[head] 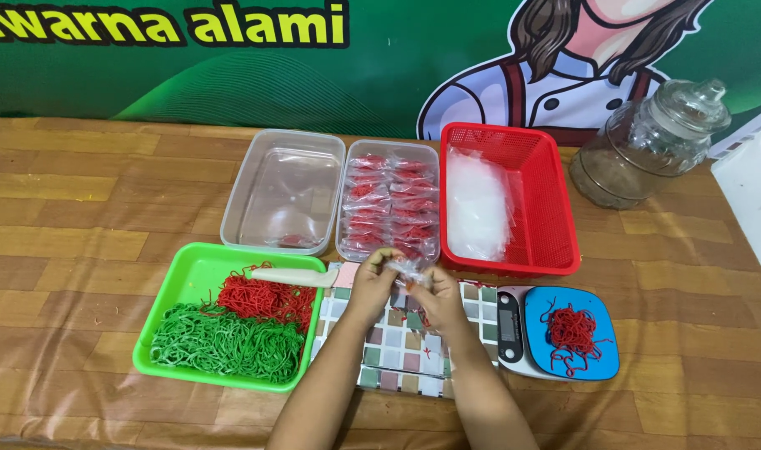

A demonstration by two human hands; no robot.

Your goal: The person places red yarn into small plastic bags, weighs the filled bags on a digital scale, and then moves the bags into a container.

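My left hand [372,279] and my right hand [435,293] meet over a checkered mat [397,354], both pinching a small clear plastic bag [407,268]. The bag is crumpled between the fingertips; what it contains cannot be made out. Left of my hands a green tray [189,267] holds red noodles [264,298] and green noodles [226,342], with a white spatula [293,275] lying across its far edge. To the right, a kitchen scale [555,333] with a blue platform carries a small pile of red noodles [572,332].
Behind my hands stand an almost bare clear tub [285,192], a clear tub of packed red noodle bags [390,200], and a red basket [555,208] with plastic bags. A glass jar [651,142] sits at the back right. A green banner backs the wooden table.
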